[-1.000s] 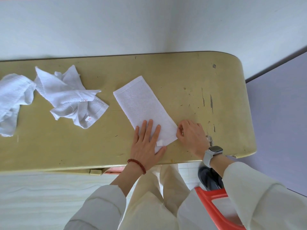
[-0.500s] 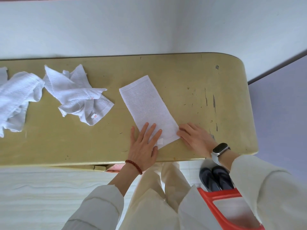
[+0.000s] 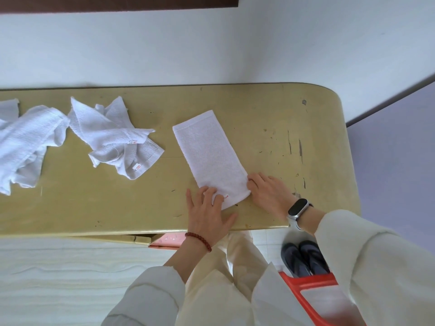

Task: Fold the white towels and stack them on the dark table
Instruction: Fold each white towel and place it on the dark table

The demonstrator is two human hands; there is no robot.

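Observation:
A white towel [image 3: 207, 149], folded into a long strip, lies slanted on the olive-yellow table [image 3: 270, 118]. My left hand [image 3: 207, 212] is at its near left corner, with bent fingertips catching the towel's edge. My right hand [image 3: 268, 194] is at the near right corner, fingers curled on that edge. Two crumpled white towels lie to the left: one [image 3: 115, 137] mid-table, the other [image 3: 26, 142] at the far left edge of view.
The table's rounded right end [image 3: 348, 161] borders a purple surface [image 3: 395, 161]. A white wall runs behind the table. Below the near edge are a red plastic seat [image 3: 306, 285], dark shoes [image 3: 303, 257] and a pink item [image 3: 167, 241].
My left hand drew back from lying flat on the towel, and its fingers bent at the near corner. My right hand's fingers curled onto the other near corner.

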